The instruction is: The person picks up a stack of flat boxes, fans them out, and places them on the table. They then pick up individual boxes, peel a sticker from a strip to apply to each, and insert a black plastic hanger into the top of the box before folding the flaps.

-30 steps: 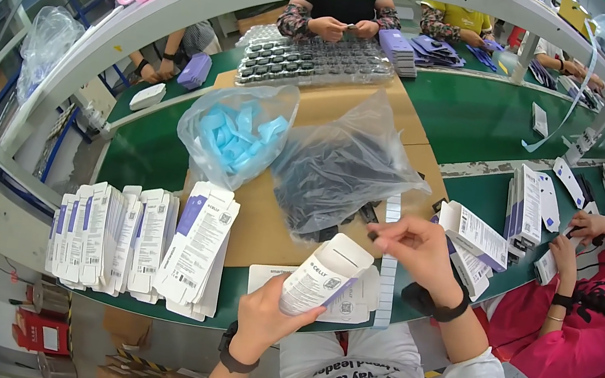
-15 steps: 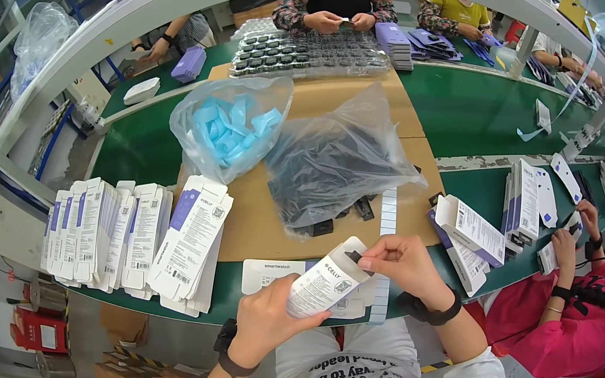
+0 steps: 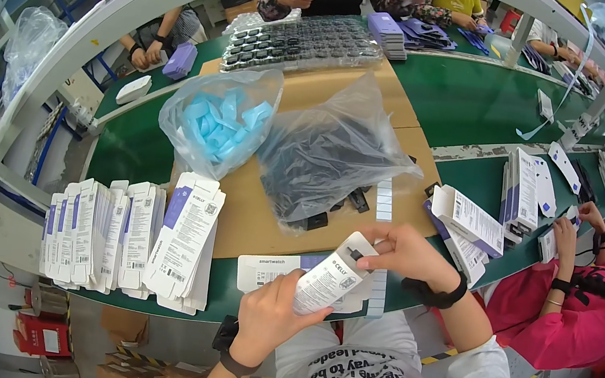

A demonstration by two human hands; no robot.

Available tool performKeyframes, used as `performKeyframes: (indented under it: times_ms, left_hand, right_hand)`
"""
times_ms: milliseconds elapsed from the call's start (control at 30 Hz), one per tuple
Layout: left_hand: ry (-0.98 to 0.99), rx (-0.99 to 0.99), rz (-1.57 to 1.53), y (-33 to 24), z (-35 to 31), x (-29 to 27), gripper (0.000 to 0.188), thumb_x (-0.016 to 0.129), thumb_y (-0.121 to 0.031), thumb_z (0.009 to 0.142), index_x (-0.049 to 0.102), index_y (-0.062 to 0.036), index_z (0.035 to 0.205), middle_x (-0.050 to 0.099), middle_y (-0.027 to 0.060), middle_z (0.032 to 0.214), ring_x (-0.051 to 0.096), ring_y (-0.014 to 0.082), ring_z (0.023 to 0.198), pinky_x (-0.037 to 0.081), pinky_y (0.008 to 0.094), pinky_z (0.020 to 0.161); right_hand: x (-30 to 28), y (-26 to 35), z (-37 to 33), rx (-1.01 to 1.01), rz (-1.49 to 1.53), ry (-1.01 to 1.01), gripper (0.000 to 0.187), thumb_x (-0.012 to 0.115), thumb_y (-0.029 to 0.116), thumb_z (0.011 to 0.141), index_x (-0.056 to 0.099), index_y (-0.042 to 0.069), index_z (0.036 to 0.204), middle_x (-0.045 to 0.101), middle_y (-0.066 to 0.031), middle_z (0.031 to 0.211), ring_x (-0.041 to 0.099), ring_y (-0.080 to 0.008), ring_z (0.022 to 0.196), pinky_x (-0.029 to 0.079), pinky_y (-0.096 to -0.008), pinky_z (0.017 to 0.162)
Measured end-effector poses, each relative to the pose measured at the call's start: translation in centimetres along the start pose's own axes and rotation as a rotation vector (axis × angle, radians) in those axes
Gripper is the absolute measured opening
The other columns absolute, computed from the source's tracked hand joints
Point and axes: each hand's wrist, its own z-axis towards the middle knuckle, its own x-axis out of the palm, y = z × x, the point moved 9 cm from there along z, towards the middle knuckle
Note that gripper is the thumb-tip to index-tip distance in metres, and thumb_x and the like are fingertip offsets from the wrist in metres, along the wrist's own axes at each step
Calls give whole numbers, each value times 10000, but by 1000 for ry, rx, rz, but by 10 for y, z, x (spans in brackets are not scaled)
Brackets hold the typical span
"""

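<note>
Left hand fingers are curled and clamped around the lower end of a small white carton, held tilted just above the near table edge. Right hand fingers are pinched together on the carton's open top flap, where a small black part is seen at the fingertips. Just beyond lie a cardboard sheet, a bag of black parts, a bag of blue parts, and a stack of flat cartons to the left.

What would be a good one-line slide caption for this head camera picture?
Left hand and right hand hold a small white carton over a cardboard-covered bench, beside bags of blue and black parts.
</note>
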Motion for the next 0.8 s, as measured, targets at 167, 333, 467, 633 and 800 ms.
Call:
performKeyframes:
  times_ms: [167,333,467,633,800]
  left_hand:
    - [-5,54,9,-9,1,-1,671,894,-440,584,608,-17,1020,670,100,751,674,228,607,542,318,529]
    - [16,33,49,-6,0,5,673,895,-442,571,611,-26,1018,665,89,751,665,221,597,536,317,520]
    - [19,34,54,-6,-1,7,664,896,-440,567,619,-30,1010,666,88,754,664,220,599,536,317,519]
    - [59,30,32,-6,-4,15,656,900,-421,563,624,-32,1014,668,94,763,666,228,607,540,321,529]
    - [41,4,44,-7,-6,18,660,904,-420,564,624,-28,1016,672,103,777,672,236,618,545,326,538]
  right_hand:
    - [10,-10,-4,94,63,217,405,771,40,815,601,-47,1172,692,-115,1091,665,-160,998,528,-273,890]
    - [15,-22,-6,24,-20,136,434,767,92,830,568,-30,1196,698,-148,1096,667,-175,1000,524,-286,877]
    - [17,-31,-12,29,85,149,459,756,84,836,549,-17,1233,696,-136,1107,659,-167,1016,517,-289,892]
    - [18,-33,-17,-26,93,143,392,706,10,861,584,0,1234,680,-82,1119,642,-138,1027,525,-267,886]
    - [20,4,-22,-46,-497,27,399,717,5,842,594,-13,1221,679,-105,1136,648,-168,1048,521,-292,915]
